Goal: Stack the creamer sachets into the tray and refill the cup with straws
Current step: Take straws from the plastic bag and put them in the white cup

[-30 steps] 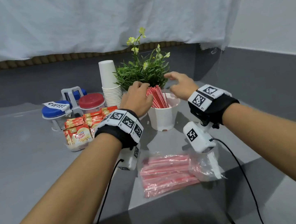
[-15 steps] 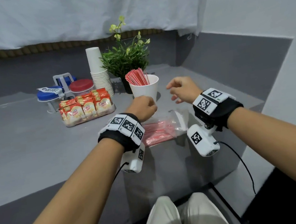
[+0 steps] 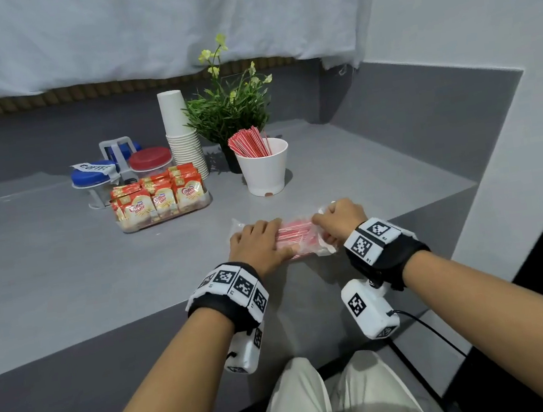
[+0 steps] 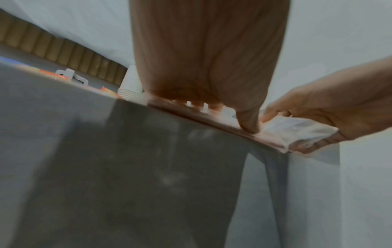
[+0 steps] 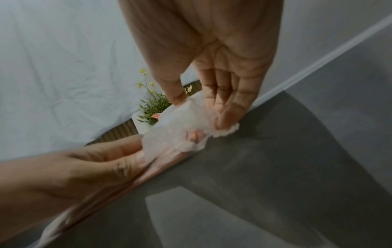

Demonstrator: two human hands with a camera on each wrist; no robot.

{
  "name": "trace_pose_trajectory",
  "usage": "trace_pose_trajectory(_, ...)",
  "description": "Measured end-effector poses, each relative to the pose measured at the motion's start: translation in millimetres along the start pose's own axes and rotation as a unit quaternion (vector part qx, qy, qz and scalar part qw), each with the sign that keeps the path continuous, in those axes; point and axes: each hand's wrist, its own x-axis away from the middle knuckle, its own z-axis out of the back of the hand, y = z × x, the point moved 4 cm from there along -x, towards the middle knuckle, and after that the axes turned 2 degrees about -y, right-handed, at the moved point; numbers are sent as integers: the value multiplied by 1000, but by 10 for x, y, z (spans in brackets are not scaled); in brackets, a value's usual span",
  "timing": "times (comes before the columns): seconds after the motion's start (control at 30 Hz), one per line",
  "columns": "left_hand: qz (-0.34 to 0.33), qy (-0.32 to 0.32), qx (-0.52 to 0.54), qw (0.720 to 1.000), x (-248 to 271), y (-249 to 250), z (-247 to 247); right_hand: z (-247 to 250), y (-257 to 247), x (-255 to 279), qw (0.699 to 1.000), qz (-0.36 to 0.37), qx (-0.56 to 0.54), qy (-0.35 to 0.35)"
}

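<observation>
A clear plastic bag of red straws [image 3: 296,237] lies near the table's front edge. My left hand [image 3: 257,242] lies over its left part, fingers bent across the far side and thumb [image 4: 248,124] on the near side. My right hand [image 3: 337,219] pinches the bag's crumpled open end [image 5: 186,120] between thumb and fingers. Farther back stands the white cup [image 3: 265,172] with red straws [image 3: 249,143] leaning to its left side. Left of the cup, creamer sachets [image 3: 158,196] stand packed in a clear tray [image 3: 168,219].
Behind the tray are a stack of paper cups [image 3: 181,134], a potted plant [image 3: 230,114], and jars with a blue lid [image 3: 91,170] and a red lid [image 3: 150,158]. Grey walls close the back and right. My knees show below the table edge.
Both hands came back from the cup toward me and took hold of the straw bag. The cup stands free with straws in it.
</observation>
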Motion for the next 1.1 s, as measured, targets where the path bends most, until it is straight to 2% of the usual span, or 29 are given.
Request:
trace_pose_trajectory(0.2,22,5,-16,1000,2,62,34,-58,-157,-46,995,50,-54,-62)
trace_pose_trajectory(0.37,30,35,-9,999,15,86,62,-115,-208,-51,987,29,-118,-108)
trace_pose_trajectory(0.57,21,78,-19,997,20,110,70,-55,-221,7,987,64,-6,-145)
trace_pose_trajectory(0.67,22,94,-19,995,25,97,71,-59,-170,63,975,56,-53,-207)
trace_pose_trajectory(0.73,19,97,-16,995,24,87,70,-63,-147,80,969,76,-59,-226)
trace_pose_trajectory(0.87,7,90,3,996,32,59,61,-103,-155,66,975,131,-89,-158)
trace_pose_trajectory(0.97,8,80,21,997,39,3,64,-129,-119,3,971,111,-183,-110)
trace_pose_trajectory(1.1,12,69,50,996,34,-58,51,-103,-93,-84,965,94,-227,-90)
